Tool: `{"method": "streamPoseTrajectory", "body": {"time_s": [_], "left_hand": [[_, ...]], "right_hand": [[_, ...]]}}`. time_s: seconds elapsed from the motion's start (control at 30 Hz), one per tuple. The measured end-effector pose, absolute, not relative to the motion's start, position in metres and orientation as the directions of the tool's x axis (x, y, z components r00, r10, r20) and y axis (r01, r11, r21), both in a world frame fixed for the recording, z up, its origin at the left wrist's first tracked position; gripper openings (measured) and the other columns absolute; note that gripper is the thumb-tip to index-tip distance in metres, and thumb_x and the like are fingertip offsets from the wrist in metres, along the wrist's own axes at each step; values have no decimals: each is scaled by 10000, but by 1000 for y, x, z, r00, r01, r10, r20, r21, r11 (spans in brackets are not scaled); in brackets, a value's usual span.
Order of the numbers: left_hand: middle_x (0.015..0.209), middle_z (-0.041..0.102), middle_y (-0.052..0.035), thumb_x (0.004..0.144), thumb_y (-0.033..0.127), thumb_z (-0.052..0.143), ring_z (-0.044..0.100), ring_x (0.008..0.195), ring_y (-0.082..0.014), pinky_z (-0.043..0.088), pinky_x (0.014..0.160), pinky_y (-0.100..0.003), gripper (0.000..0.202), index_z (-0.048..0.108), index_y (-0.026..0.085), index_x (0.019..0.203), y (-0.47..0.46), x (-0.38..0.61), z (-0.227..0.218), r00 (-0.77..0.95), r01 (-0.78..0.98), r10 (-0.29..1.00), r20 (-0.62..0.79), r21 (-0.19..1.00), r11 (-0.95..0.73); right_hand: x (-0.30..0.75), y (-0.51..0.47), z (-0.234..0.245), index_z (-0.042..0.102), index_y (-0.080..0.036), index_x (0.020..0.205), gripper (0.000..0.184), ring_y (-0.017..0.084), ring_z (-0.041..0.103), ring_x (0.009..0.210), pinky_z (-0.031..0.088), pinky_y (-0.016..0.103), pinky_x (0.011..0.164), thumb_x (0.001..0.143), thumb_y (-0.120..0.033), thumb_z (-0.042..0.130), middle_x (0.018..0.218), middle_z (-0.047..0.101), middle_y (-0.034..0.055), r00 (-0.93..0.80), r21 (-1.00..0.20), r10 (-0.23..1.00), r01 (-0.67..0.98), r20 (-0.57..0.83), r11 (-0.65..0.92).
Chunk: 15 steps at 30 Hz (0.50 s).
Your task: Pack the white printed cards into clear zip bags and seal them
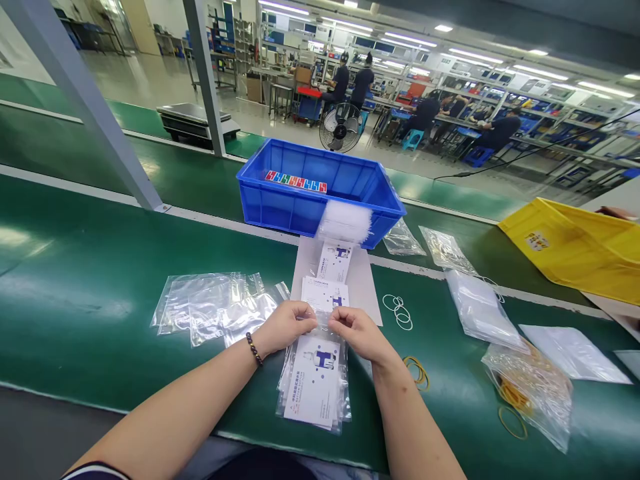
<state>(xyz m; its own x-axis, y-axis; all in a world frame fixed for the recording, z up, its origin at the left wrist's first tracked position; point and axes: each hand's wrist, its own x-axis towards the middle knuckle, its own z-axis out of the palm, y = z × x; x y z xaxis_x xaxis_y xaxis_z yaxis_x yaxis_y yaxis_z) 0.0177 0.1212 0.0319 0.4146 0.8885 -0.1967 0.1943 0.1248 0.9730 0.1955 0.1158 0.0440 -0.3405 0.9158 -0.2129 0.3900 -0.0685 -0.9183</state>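
Blue-dotted white leaflet (311,393), blue bin (280,210), green tabletop (100,313)

At the centre of the frame, the person's left hand (290,325) and right hand (359,331) pinch the top edge of a clear bag (345,393) containing a printed white card (315,383). The bag lies over others on the green work surface (100,360), toward the lower centre. More printed cards (326,293) lie just above the hands. Flat clear bags (215,310) overlap at left of centre; white rings (399,308) lie right of centre. A blue bin (280,203) stands at upper centre, a yellow bin (565,250) at the right edge, and a fan (341,127) behind the blue one.
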Motion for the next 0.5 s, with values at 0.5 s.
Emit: {"method": "streamPoseTrajectory", "body": {"time_s": [0.5], "left_hand": [[633, 597, -6, 670, 217, 544, 535, 615, -127, 419, 600, -239, 99, 594, 133, 651, 124, 17, 29, 387, 222, 907, -166, 971, 83]], "right_hand": [[197, 115, 44, 519, -169, 589, 130, 118, 445, 578, 352, 247, 565, 697, -241, 518, 587, 505, -20, -298, -883, 946, 469, -125, 31]]}}
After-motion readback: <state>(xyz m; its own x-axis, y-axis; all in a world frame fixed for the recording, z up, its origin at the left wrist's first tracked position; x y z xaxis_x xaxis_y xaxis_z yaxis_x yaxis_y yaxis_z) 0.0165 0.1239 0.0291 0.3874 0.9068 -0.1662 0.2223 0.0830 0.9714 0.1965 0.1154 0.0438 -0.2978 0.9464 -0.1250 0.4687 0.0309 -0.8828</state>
